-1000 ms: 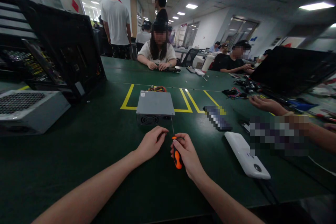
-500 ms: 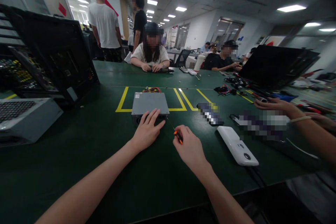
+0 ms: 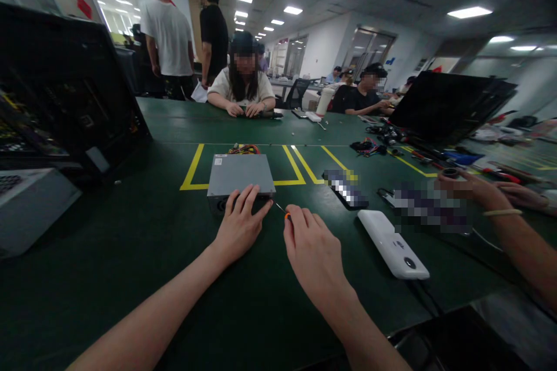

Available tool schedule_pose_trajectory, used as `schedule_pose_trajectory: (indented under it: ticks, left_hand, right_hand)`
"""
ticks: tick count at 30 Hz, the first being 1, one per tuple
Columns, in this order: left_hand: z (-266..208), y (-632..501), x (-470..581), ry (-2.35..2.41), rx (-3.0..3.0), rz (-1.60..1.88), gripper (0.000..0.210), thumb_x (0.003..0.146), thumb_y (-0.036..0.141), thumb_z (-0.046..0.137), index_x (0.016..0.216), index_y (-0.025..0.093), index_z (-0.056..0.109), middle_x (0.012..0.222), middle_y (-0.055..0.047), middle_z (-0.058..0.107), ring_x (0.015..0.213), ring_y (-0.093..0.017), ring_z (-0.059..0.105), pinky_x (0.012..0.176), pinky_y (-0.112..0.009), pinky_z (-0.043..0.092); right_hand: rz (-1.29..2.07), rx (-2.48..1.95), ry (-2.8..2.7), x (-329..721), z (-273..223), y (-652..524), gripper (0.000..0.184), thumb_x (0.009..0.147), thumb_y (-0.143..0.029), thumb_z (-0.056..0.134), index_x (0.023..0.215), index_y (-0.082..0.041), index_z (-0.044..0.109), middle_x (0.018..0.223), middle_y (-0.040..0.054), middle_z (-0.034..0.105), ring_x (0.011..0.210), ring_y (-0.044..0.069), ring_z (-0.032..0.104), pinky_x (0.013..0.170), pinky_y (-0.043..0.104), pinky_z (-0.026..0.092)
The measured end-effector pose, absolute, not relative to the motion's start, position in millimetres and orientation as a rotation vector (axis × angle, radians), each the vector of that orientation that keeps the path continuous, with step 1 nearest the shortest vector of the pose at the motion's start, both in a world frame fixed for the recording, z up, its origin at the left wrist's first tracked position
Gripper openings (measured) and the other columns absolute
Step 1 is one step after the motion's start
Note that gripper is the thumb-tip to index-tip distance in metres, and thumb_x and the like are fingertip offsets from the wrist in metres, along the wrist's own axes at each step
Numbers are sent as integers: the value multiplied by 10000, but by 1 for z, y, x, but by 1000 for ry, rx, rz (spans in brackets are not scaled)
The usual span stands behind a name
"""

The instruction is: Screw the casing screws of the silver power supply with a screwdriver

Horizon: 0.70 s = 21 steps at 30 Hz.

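Note:
A grey metal computer power supply (image 3: 241, 173) lies on the green table in front of me, its coloured cables bunched at the far side. Over its near edge lies my left hand (image 3: 242, 225), the fingers stretched out and apart on the casing and the thumb by the near right corner. My right hand (image 3: 312, 243) is closed around a screwdriver (image 3: 281, 207) with an orange and black handle, mostly covered by the fingers. The thin shaft points at the power supply's near right corner, close to my left thumb; whether its tip touches is too small to tell.
A black computer case (image 3: 65, 93) and another grey metal box (image 3: 30, 206) stand left. To the right lie a blurred phone-like object (image 3: 346, 190), a white power bank (image 3: 391, 243), cables and tools. A neighbour's hand (image 3: 474, 188) reaches in; a person (image 3: 243, 84) sits opposite.
My right hand has turned, bringing the screwdriver's shaft up to the power supply's corner. My left hand stays on the casing. The neighbour's hand at the right has moved a little.

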<state>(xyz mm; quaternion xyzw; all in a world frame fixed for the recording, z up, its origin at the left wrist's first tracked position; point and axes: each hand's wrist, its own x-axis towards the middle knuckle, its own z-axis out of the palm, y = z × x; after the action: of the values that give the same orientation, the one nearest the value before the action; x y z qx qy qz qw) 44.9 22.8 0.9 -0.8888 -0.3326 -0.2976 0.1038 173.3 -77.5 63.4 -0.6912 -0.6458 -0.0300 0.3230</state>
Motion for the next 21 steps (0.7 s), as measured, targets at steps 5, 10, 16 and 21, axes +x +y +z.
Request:
schedule_pose_trajectory:
  ticks: [5, 10, 16, 21]
  left_hand:
    - [2, 23, 43, -970, -2639, -856, 475, 773, 138, 524, 1232, 256, 493, 1388, -128, 329, 1298, -285, 253, 1049, -484, 187]
    - [0, 24, 43, -974, -2660, -850, 478, 774, 139, 524, 1237, 250, 486, 1395, -133, 316, 1306, -286, 236, 1051, -488, 175]
    - [0, 25, 43, -990, -2660, -821, 482, 779, 136, 515, 1245, 253, 477, 1401, -136, 302, 1310, -279, 229, 1055, -482, 165]
    - [1, 26, 42, -976, -2668, -794, 491, 774, 131, 518, 1246, 256, 473, 1411, -134, 277, 1318, -280, 207, 1051, -487, 166]
  right_hand:
    - [-275, -1701, -1865, 170, 54, -83, 257, 814, -91, 398, 1020, -170, 531, 1042, 142, 544, 951, 262, 530, 760, 422, 488]
    - [-235, -1413, -2063, 180, 41, -91, 213, 823, -129, 454, 1007, -184, 545, 1107, 138, 551, 1047, 232, 535, 836, 379, 500]
    - [-216, -1422, -2093, 206, 27, -86, 244, 796, -244, 546, 1036, -207, 572, 1057, 126, 616, 921, 225, 603, 698, 331, 521]
    - [13, -1191, -2189, 217, 13, -83, 213, 779, -129, 517, 962, -215, 584, 1128, 96, 610, 911, 201, 607, 725, 338, 496]
